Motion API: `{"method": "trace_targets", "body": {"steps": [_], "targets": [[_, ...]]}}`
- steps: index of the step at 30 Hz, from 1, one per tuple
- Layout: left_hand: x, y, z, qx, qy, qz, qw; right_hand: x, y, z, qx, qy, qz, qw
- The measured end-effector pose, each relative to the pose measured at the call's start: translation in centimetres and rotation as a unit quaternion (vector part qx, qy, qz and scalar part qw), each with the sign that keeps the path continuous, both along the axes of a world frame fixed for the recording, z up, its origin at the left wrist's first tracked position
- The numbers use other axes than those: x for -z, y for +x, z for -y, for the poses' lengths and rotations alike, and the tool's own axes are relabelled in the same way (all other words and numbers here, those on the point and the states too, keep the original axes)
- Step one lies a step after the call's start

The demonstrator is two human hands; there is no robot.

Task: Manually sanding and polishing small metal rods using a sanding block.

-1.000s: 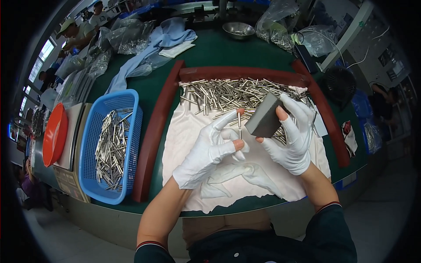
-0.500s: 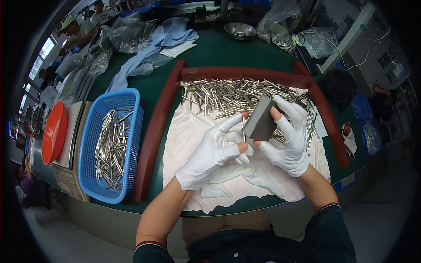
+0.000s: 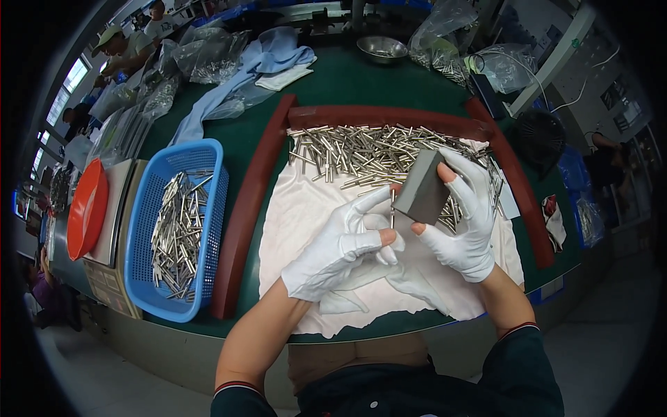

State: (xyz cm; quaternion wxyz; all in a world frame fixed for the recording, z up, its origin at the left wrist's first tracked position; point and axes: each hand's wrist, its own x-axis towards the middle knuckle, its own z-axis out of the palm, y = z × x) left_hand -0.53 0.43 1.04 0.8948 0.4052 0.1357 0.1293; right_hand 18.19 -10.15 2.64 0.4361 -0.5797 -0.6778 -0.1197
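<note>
Between the bare thumb and fingertip of my white-gloved left hand (image 3: 345, 243) a slim metal pin (image 3: 392, 210) stands nearly upright. My right hand (image 3: 467, 215), gloved the same way, grips a dark grey rectangular block (image 3: 422, 189), tilted, with its lower left edge close beside the pin. Whether the two touch, I cannot tell. Behind the block lies a heap of shiny metal pins (image 3: 361, 154), partly hidden by it. Under both hands is a pale pink cloth (image 3: 285, 229), with a crumpled white cloth (image 3: 410, 285) on its near part.
Dark red padded rails (image 3: 244, 222) border the cloth at the left, back and right. To the left stands a blue plastic basket (image 3: 221, 201) with many pins, beside a red-orange tray (image 3: 87, 208). A metal bowl (image 3: 382, 50) sits at the back. People work at the far left.
Both hands have shifted slightly to the right, carrying the pin and the block. The block has turned a little and shows more of its broad face. Both grips stay closed.
</note>
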Motion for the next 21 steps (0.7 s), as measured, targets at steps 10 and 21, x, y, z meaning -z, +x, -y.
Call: {"method": "trace_targets", "body": {"steps": [10, 21], "targets": [[-0.42, -0.08, 0.15, -0.015, 0.013, -0.009, 1.000, 0.46, -0.25, -0.06, 0.006, -0.019, 0.031, 0.999], [-0.37, -0.25, -0.10, 0.003, -0.002, -0.004, 1.000, 0.54, -0.24, 0.16, -0.003, -0.036, 0.023, 0.999]]}}
